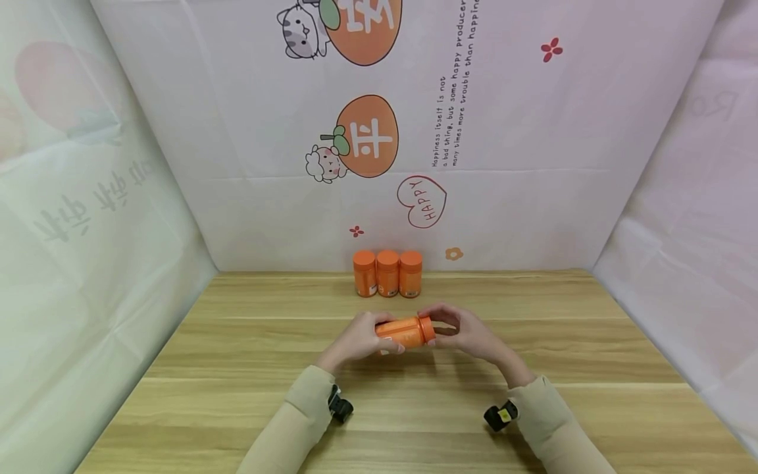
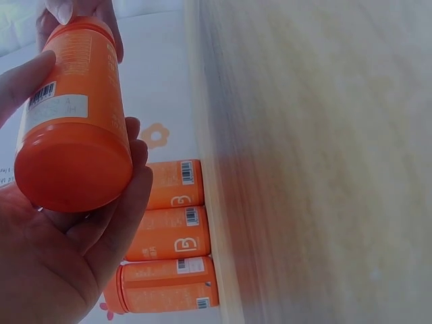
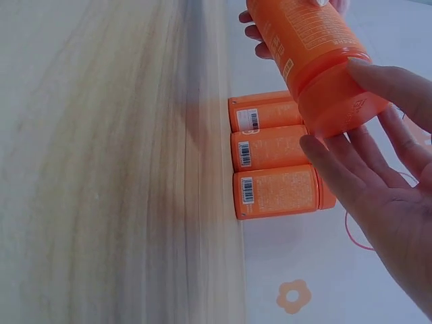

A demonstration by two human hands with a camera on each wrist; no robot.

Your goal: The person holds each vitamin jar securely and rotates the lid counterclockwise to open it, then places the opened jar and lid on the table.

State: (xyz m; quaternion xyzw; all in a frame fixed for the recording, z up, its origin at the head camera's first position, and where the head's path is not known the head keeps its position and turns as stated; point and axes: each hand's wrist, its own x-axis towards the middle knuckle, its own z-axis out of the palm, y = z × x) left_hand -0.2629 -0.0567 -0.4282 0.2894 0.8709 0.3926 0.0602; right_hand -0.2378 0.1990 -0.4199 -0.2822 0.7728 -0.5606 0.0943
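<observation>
An orange supplement bottle is held above the table, lying nearly on its side with its ribbed cap to the right. My left hand grips its body near the base, thumb on the front and fingers curled behind. At the other end my right hand holds the cap between thumb and fingers; the right wrist view shows the thumb on the cap's edge. The left wrist view shows the flat base and a white barcode label. The cap sits on the bottle.
Three matching orange bottles stand upright side by side at the table's back edge: left, middle and right. Behind them rises a printed white cloth. Cloth walls flank the wood-grain table on both sides.
</observation>
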